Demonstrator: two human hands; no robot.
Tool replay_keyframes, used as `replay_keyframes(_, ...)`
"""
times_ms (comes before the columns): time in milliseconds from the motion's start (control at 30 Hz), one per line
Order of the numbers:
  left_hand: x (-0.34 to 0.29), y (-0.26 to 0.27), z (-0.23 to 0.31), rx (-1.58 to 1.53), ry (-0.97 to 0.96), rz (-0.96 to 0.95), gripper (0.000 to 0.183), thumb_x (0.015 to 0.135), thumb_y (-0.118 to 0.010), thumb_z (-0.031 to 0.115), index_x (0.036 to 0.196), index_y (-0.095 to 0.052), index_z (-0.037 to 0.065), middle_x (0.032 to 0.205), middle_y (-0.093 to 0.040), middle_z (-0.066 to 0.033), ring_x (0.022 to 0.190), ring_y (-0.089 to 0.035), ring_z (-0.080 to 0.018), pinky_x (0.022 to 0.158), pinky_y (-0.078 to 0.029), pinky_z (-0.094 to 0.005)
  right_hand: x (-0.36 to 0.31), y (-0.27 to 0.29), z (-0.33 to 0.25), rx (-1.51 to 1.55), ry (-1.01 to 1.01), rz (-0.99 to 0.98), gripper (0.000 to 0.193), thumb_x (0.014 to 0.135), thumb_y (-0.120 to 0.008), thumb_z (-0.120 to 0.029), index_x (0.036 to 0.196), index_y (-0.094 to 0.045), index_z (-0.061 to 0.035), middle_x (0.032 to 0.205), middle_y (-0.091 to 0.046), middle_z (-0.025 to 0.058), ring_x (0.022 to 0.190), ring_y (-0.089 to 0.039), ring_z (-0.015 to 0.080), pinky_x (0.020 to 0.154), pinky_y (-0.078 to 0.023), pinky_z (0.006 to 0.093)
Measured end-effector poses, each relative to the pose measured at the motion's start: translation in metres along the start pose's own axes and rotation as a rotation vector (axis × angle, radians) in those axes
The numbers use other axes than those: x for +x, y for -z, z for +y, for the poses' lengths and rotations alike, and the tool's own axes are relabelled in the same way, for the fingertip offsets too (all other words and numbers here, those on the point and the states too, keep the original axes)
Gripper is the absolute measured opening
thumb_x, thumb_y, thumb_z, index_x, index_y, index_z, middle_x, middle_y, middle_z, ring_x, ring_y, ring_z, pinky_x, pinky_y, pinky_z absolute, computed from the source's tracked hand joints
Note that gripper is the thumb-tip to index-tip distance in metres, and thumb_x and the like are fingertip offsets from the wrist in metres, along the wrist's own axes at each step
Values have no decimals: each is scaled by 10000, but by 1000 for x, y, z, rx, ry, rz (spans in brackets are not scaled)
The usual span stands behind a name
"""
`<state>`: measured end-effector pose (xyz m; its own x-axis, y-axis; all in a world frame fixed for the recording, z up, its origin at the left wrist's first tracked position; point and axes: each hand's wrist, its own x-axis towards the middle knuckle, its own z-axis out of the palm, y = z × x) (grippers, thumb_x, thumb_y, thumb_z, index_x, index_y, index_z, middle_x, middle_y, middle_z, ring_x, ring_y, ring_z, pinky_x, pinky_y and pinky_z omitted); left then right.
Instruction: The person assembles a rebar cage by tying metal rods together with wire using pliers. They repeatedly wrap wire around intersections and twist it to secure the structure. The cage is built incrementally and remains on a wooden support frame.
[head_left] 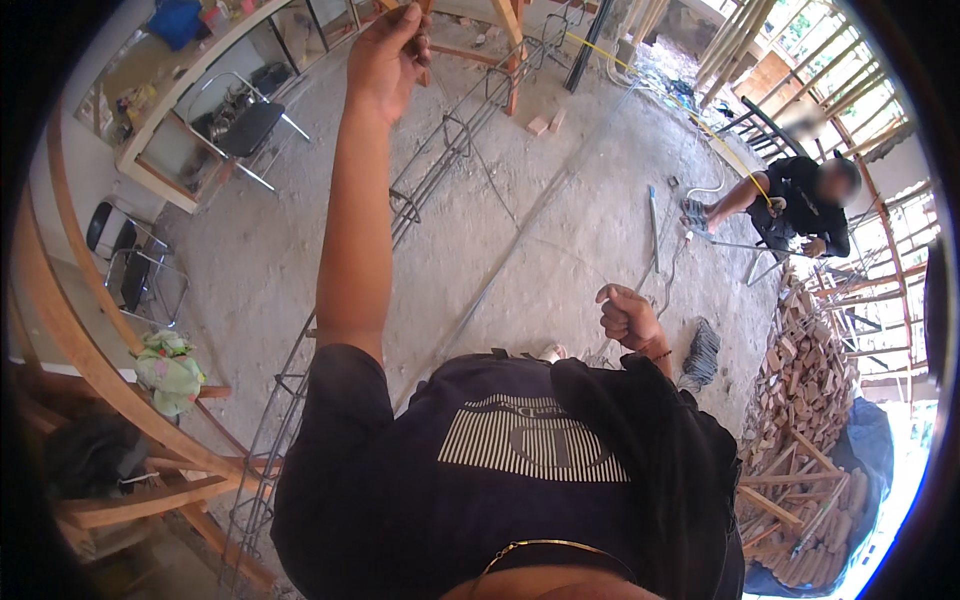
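Observation:
My left hand [388, 62] is raised high on an outstretched arm, fingers curled in with the thumb pressed to them. Anything between them is hidden or too small to name. In the picture it lies beside a long rebar cage [455, 140] with bent stirrups, which runs diagonally past my left arm. Whether the hand touches the steel, I cannot tell. My right hand [630, 318] is bent up near my chest, its fingers closed into a fist; what they may hold does not show. A dark bundle of thin rods [703, 352] lies on the floor right of it.
Another person [800, 205] sits at the right by a frame. Bricks [800, 370] are heaped at right, with blue tarpaulin [868, 450] behind. Folding chairs [255, 128] stand at left. Curved timber [120, 390] and a green-white bundle [168, 372] are near my left. A yellow hose [715, 132] crosses the back.

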<state>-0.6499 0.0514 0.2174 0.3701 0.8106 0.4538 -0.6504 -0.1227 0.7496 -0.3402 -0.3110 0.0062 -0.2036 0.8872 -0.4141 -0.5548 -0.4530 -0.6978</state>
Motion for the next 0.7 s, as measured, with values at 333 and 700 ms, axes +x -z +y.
replay_keyframes(333,20,40,-11,46,57,299,217,949,-690,308,1089,-695,143,821,-616,42,666,-559,-90,558,-429,-248,-9,-4,-37,559,393,75,173,1055,-443,-185,1125,-551,-70,595,-299,-58,493,-266,72,427,-243,222)
replay_keyframes(700,13,17,13,182,85,367,212,905,-747,227,1064,-677,106,952,-707,6,849,-606,-99,688,-446,-266,-18,-42,-98,-1555,766,794,307,1021,-465,-144,1129,-676,52,931,-715,178,818,-673,296,761,-511,379)
